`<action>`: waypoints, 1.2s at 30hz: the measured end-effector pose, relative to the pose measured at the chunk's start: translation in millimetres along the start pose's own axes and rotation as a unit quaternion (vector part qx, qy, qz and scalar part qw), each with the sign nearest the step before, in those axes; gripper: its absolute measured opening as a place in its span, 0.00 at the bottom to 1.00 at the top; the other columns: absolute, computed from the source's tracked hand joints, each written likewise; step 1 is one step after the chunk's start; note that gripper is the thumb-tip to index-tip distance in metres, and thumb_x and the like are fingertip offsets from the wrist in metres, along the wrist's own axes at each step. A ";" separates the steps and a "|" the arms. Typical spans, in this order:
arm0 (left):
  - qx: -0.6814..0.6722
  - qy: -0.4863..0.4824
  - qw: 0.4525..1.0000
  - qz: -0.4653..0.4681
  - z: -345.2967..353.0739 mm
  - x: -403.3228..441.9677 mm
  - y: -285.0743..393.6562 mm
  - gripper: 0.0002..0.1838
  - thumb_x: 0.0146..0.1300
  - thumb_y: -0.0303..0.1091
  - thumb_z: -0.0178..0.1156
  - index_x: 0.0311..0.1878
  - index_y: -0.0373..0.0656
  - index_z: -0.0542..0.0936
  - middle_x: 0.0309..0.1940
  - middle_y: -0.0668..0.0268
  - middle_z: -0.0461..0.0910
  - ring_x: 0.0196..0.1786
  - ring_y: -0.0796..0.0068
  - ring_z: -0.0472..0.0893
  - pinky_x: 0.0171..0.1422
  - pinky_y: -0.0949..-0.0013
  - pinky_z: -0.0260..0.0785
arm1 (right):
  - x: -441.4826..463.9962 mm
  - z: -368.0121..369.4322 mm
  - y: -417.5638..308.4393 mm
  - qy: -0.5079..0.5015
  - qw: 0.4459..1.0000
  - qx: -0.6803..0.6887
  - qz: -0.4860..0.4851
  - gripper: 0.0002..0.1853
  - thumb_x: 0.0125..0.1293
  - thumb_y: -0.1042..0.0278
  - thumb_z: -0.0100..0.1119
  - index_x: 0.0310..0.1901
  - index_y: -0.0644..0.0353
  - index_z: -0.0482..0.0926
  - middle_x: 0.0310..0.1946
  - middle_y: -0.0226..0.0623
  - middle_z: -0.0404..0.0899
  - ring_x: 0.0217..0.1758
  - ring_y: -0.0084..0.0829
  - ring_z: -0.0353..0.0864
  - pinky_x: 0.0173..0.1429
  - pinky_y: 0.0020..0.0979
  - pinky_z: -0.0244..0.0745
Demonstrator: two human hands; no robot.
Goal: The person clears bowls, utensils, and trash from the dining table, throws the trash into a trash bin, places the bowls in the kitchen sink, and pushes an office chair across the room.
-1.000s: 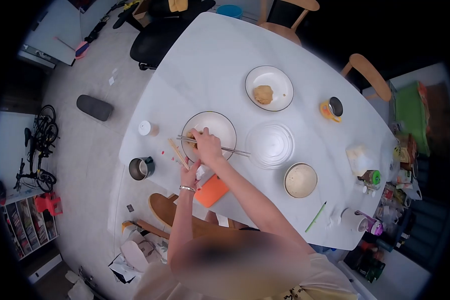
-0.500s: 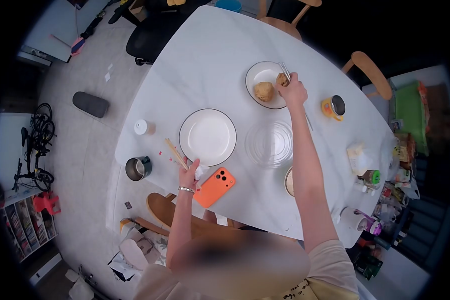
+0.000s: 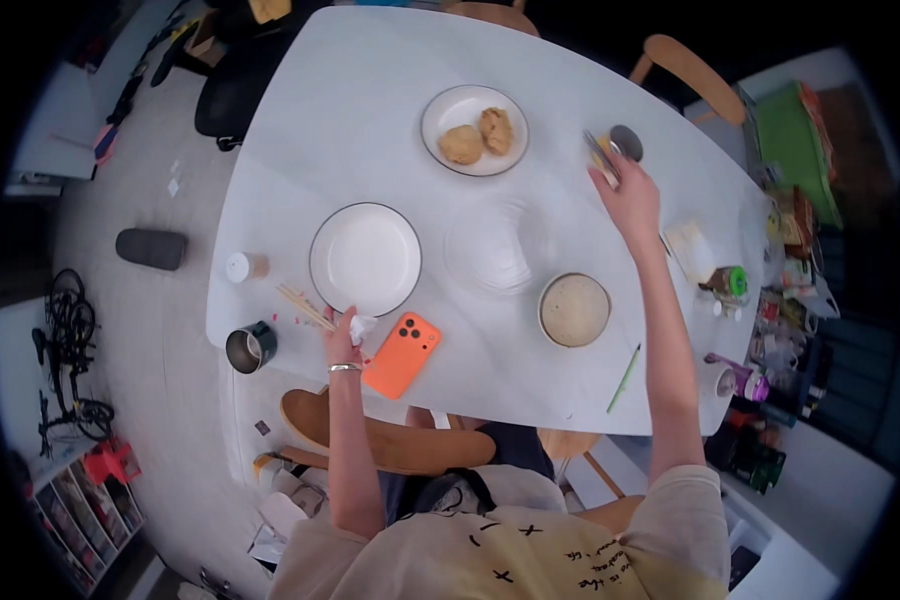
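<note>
My left hand (image 3: 343,342) is closed around light wooden chopsticks (image 3: 306,306), with a crumpled white tissue (image 3: 362,328) at its fingers. It is at the near edge of a white, dark-rimmed plate (image 3: 367,258), beside an orange phone (image 3: 402,355). My right hand (image 3: 630,200) grips thin silver metal sticks, apparently chopsticks (image 3: 599,148), next to a yellow mug (image 3: 625,145) that it partly covers. Whether the hand touches the mug, I cannot tell. To its left, two lumpy golden-brown food pieces (image 3: 478,138) lie on another dark-rimmed plate (image 3: 430,141).
A clear round lid or dish (image 3: 500,245) lies mid-table. Near it is a bowl with pale contents (image 3: 574,310). A green pen-like stick (image 3: 624,378), a dark metal mug (image 3: 251,347) and a white-capped jar (image 3: 246,267) stand or lie around. Bags and jars (image 3: 725,280) crowd the right edge.
My right hand has moved right, from the food pieces on the far plate to the yellow mug, still with the metal sticks. My left hand keeps its hold. The camera view has shifted.
</note>
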State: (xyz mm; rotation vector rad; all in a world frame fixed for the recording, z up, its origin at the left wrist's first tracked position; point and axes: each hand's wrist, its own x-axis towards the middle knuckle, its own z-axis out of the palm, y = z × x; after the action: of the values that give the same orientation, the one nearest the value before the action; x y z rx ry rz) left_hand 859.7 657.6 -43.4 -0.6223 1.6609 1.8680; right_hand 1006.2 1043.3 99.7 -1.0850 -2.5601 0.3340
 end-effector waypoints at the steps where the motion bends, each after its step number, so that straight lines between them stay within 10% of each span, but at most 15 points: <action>1: -0.003 -0.013 1.000 0.008 -3.5 3.0 -2.1 0.28 0.48 0.27 0.60 0.54 0.43 0.61 0.23 0.72 0.69 0.15 0.86 0.67 0.10 0.82 0.46 | -25.3 -12.1 16.9 -0.033 0.999 -0.029 0.017 0.20 0.49 0.55 0.59 0.43 0.55 0.75 0.30 0.40 0.76 0.34 0.38 0.77 0.37 0.34 0.71; 4: 0.017 0.004 1.000 0.012 -5.8 -4.0 5.1 0.28 0.47 0.27 0.60 0.53 0.44 0.63 0.23 0.73 0.69 0.16 0.86 0.67 0.10 0.82 0.46 | -100.4 -29.5 73.8 -0.207 0.971 -0.050 0.112 0.20 0.52 0.58 0.58 0.46 0.56 0.74 0.30 0.39 0.77 0.30 0.34 0.76 0.35 0.32 0.70; 9: 0.021 0.007 1.000 0.014 -10.4 -41.0 31.4 0.43 0.45 0.28 0.62 0.63 0.39 0.49 0.26 0.70 0.70 0.15 0.86 0.65 0.12 0.82 0.49 | -181.4 -18.4 106.6 -0.241 0.836 0.357 0.340 0.23 0.55 0.59 0.55 0.50 0.64 0.69 0.33 0.36 0.77 0.25 0.24 0.72 0.30 0.24 0.67; 18: 0.035 -0.032 0.998 0.043 -47.0 -128.3 39.5 0.33 0.49 0.25 0.58 0.59 0.37 0.55 0.32 0.65 0.72 0.21 0.82 0.72 0.15 0.80 0.59 | -161.5 -0.4 103.6 -0.383 0.841 0.329 0.197 0.20 0.56 0.69 0.43 0.50 0.66 0.67 0.29 0.36 0.74 0.20 0.25 0.75 0.28 0.25 0.70; 23: 0.022 -0.048 0.997 0.051 -56.5 -168.0 16.4 0.13 0.50 0.24 0.57 0.41 0.41 0.69 0.25 0.71 0.72 0.20 0.82 0.71 0.18 0.79 0.62 | -147.2 -1.2 95.6 -0.419 0.822 0.357 0.144 0.21 0.52 0.72 0.44 0.50 0.64 0.67 0.28 0.36 0.74 0.19 0.24 0.75 0.28 0.24 0.70; 36: 0.082 -0.097 0.992 0.025 -75.7 -198.8 -18.1 0.16 0.50 0.27 0.57 0.44 0.39 0.69 0.29 0.69 0.72 0.26 0.80 0.74 0.25 0.78 0.66 | -182.4 -8.3 107.3 -0.398 0.803 0.402 0.185 0.11 0.49 0.73 0.46 0.36 0.66 0.69 0.20 0.29 0.68 0.17 0.18 0.64 0.22 0.19 0.61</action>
State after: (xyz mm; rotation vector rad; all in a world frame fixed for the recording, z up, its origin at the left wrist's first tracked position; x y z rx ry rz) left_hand 1016.7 563.8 66.7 -0.3235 1.6929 1.7432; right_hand 1197.7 984.3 31.3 -1.1959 -2.2458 2.1359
